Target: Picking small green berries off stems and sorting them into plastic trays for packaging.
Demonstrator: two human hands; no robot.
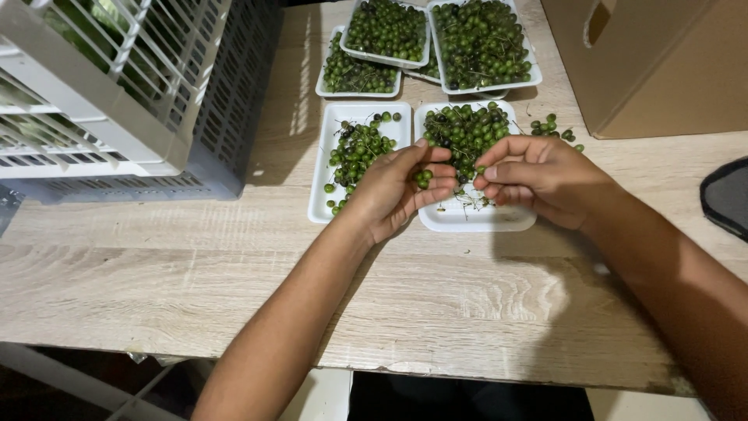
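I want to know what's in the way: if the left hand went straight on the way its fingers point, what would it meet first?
Most likely the right hand: the left hand points right, over the white tray, fingertips nearly touching.

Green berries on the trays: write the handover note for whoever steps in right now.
Left hand: holds a few green berries in curled fingers.
Right hand: pinches a thin stem over the near right tray.
Trays: the near right tray is filled at its far end, bare at the near end; the near left tray is partly filled; three far trays are heaped.
Loose berries lie on the table.
Done: far trays. Left: both near trays.
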